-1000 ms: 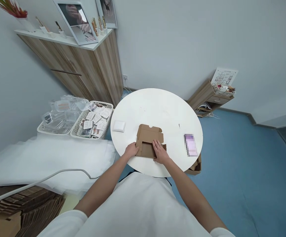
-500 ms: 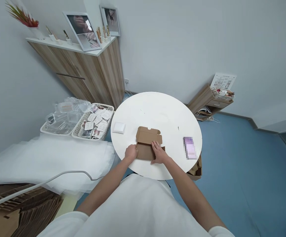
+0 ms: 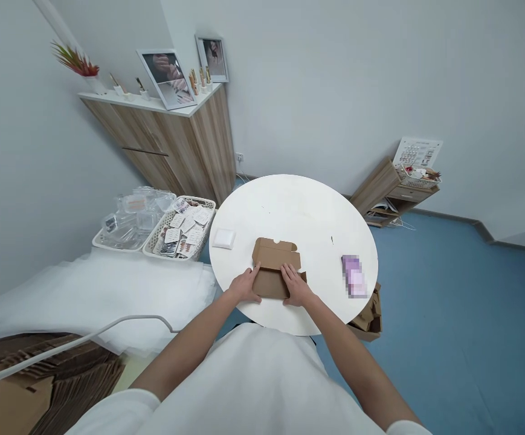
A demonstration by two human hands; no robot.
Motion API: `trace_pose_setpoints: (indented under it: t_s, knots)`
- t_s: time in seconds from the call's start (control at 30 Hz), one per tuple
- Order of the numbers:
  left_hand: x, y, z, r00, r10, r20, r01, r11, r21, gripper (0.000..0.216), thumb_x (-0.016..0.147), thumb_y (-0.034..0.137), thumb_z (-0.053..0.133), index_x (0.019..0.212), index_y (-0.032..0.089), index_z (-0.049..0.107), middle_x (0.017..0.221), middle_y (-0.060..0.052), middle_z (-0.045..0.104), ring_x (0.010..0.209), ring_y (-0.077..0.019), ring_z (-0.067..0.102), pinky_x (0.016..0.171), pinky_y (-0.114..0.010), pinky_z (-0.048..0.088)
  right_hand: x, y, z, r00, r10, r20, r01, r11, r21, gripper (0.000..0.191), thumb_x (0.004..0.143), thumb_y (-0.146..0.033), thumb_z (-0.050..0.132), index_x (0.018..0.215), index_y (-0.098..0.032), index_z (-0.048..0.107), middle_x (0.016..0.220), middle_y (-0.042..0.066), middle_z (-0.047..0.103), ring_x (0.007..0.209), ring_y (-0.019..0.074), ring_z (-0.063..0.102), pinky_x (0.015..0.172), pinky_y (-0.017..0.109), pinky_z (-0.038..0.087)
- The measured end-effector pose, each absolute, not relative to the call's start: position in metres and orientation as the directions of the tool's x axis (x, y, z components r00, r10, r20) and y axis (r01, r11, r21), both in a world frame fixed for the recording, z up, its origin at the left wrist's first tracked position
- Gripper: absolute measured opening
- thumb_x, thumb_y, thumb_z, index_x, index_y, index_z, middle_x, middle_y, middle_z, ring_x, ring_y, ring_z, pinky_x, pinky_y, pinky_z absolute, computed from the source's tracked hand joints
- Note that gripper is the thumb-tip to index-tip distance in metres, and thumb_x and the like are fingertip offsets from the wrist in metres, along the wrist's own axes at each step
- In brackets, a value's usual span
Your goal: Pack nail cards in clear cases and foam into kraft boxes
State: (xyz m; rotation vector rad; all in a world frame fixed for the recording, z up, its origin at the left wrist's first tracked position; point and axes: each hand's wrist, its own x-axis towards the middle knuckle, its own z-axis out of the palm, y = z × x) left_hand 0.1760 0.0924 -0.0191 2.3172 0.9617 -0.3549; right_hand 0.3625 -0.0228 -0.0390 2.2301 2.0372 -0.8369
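Note:
A flat brown cardboard box blank [image 3: 275, 264] lies near the front edge of a round white table [image 3: 298, 211]. My left hand [image 3: 245, 286] rests at the blank's left edge, fingers stretched toward it and touching the cardboard. My right hand [image 3: 295, 286] lies flat on the blank's right part, fingers apart and pressing down. A small white pad [image 3: 223, 238] sits on the table to the left. A purple, blurred flat item [image 3: 353, 275] lies on the table's right side.
Two white baskets stand left of the table, one with clear plastic cases [image 3: 128, 222], one with printed cards [image 3: 183, 229]. White foam sheets [image 3: 85, 290] and stacked cardboard [image 3: 40, 386] lie lower left. A wooden cabinet [image 3: 176, 145] and low shelf [image 3: 393, 187] stand by the wall.
My left hand has slid from the blank's left corner onto its edge, with the fingers now stretched out. The view has shifted slightly right.

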Motion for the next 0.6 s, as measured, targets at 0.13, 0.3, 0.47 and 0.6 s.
trace_pose_setpoints:
  t_s: [0.13, 0.3, 0.47, 0.6]
  knots:
    - [0.180, 0.099, -0.024, 0.699, 0.537, -0.473, 0.714, -0.570, 0.407, 0.118, 0.045, 0.041, 0.074, 0.136, 0.028, -0.001, 0.114, -0.010, 0.046, 0.099, -0.0295, 0.052, 0.075, -0.032, 0.041, 0.375, -0.034, -0.027, 0.002, 0.946, -0.326, 0.910, -0.137, -0.391, 0.111, 0.055, -0.050, 0.067, 0.137, -0.022, -0.003, 0.145, 0.007, -0.007, 0.132, 0.0279, -0.010, 0.104, 0.046, 0.007]
    - [0.178, 0.100, -0.028, 0.718, 0.526, -0.455, 0.694, -0.579, 0.427, 0.118, 0.044, 0.040, 0.074, 0.135, 0.028, 0.000, 0.116, -0.010, 0.047, 0.102, -0.0303, 0.051, 0.076, -0.032, 0.041, 0.402, -0.066, -0.023, 0.405, 0.869, -0.286, 0.684, -0.495, -0.536, 0.091, 0.068, -0.053, 0.053, 0.138, -0.018, 0.005, 0.144, 0.012, 0.008, 0.132, 0.0277, 0.007, 0.102, 0.046, 0.020]
    - [0.183, 0.101, -0.025, 0.719, 0.521, -0.460, 0.694, -0.586, 0.419, 0.119, 0.041, 0.040, 0.075, 0.135, 0.028, 0.003, 0.118, -0.012, 0.047, 0.102, -0.0323, 0.051, 0.077, -0.035, 0.040, 0.384, -0.075, -0.037, 0.493, 0.701, -0.516, 0.211, -0.671, -0.711, 0.069, 0.077, -0.044, 0.040, 0.134, -0.012, 0.018, 0.121, 0.014, 0.048, 0.106, 0.0212, 0.052, 0.082, 0.032, 0.045]
    - [0.189, 0.098, -0.023, 0.705, 0.528, -0.473, 0.708, -0.561, 0.430, 0.120, 0.041, 0.040, 0.076, 0.135, 0.027, 0.004, 0.118, -0.012, 0.046, 0.103, -0.0321, 0.051, 0.077, -0.034, 0.041, 0.357, -0.064, -0.045, 0.527, 0.713, -0.462, 0.257, -0.653, -0.713, 0.066, 0.073, -0.039, 0.045, 0.131, -0.017, 0.021, 0.118, 0.012, 0.048, 0.100, 0.0207, 0.054, 0.078, 0.032, 0.046]
